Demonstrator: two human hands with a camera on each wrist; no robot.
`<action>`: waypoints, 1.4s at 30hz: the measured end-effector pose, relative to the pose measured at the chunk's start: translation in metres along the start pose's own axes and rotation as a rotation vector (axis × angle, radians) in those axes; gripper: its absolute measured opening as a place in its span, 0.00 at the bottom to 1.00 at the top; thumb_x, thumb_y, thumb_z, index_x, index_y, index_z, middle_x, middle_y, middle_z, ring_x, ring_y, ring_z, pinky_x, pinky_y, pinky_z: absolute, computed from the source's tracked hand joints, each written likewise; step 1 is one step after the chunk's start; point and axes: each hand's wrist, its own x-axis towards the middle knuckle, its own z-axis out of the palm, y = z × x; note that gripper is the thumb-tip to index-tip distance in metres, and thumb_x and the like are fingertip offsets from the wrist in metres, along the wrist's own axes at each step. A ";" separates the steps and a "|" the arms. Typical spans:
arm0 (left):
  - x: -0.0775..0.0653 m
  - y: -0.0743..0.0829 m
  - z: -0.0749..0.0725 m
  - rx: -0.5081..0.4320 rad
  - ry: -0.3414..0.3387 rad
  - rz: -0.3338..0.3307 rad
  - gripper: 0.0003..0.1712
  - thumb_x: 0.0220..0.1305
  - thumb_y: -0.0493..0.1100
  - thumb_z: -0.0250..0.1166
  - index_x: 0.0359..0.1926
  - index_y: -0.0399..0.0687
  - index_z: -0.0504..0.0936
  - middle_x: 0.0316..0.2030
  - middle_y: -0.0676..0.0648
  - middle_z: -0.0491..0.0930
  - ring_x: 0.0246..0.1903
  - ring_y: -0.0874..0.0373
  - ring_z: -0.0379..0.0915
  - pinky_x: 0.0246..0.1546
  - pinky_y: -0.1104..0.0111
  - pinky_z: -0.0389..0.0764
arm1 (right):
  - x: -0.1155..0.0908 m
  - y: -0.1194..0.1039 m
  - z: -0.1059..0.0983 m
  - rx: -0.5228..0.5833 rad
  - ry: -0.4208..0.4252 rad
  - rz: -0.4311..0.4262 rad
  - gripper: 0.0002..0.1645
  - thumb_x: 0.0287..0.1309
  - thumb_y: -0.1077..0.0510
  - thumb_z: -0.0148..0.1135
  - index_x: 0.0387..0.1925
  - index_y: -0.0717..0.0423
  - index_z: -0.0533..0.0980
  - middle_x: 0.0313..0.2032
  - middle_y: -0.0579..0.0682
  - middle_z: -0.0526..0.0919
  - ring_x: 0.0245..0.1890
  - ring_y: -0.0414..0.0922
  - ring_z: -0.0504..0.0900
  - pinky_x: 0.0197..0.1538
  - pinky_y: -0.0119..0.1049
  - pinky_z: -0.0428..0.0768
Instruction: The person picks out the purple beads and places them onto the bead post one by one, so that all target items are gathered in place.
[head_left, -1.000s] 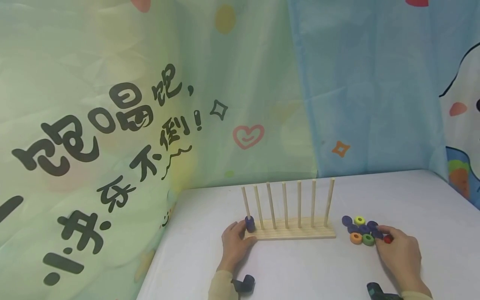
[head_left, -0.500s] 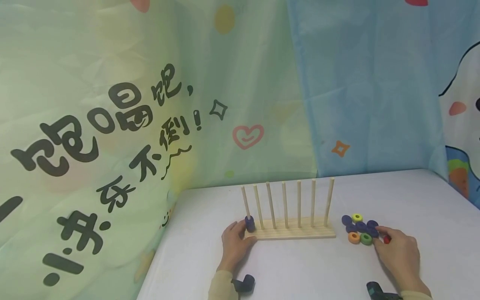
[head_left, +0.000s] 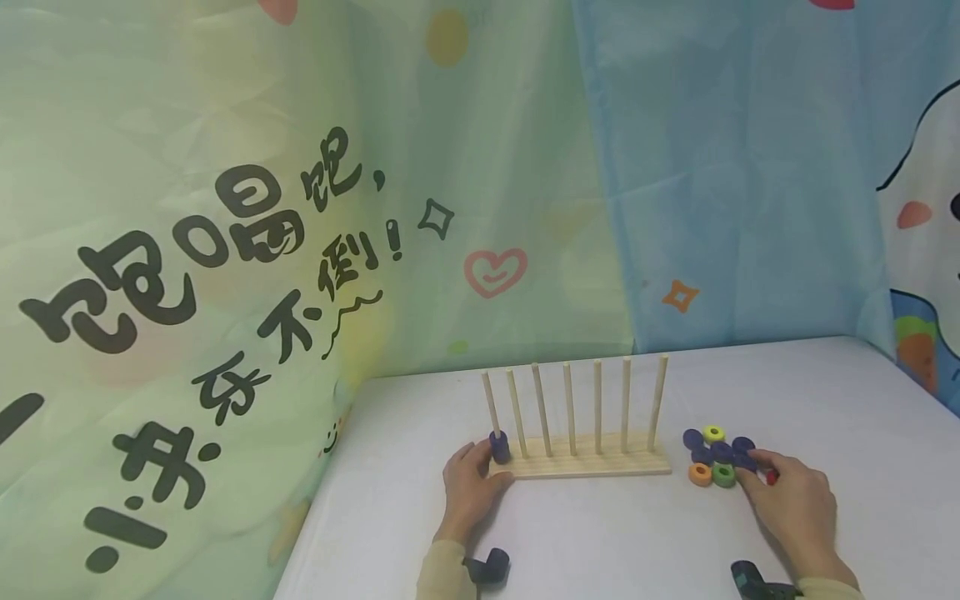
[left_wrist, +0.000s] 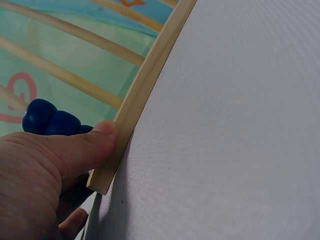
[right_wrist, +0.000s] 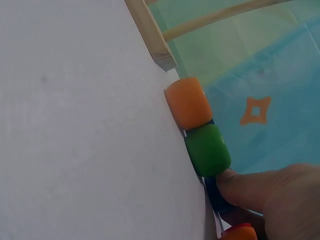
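Observation:
My left hand (head_left: 471,487) grips the left end of a wooden peg rack (head_left: 585,467), thumb on the base's front edge in the left wrist view. Dark blue beads (head_left: 499,447) are stacked low on its leftmost peg. Right of the rack, my right hand (head_left: 798,504) pinches a dark blue bead (right_wrist: 215,194) among a cluster of loose beads. Against that bead sits a green bead (head_left: 723,475), with an orange bead (head_left: 700,474) beside it. A yellow bead (head_left: 714,434) and several other blue beads (head_left: 722,452) lie behind. Under my right hand a red bead (head_left: 772,477) partly shows.
Several upright pegs (head_left: 598,408) rise from the rack, bare apart from the leftmost. A white cloth (head_left: 600,542) covers the table. Behind it hangs a printed curtain (head_left: 525,167). Dark wrist-camera mounts (head_left: 491,568) sit by both wrists.
My right hand has slid slightly left, and the loose beads, the orange and green ones most, have shifted left towards the rack. The left hand and the rack have stayed put.

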 end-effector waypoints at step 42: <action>0.000 0.000 0.000 0.009 0.002 0.008 0.31 0.49 0.47 0.75 0.57 0.53 0.81 0.55 0.48 0.81 0.64 0.41 0.64 0.66 0.41 0.55 | -0.018 -0.050 -0.003 0.150 -0.137 -0.077 0.29 0.52 0.53 0.72 0.54 0.62 0.77 0.51 0.68 0.80 0.44 0.62 0.79 0.36 0.46 0.74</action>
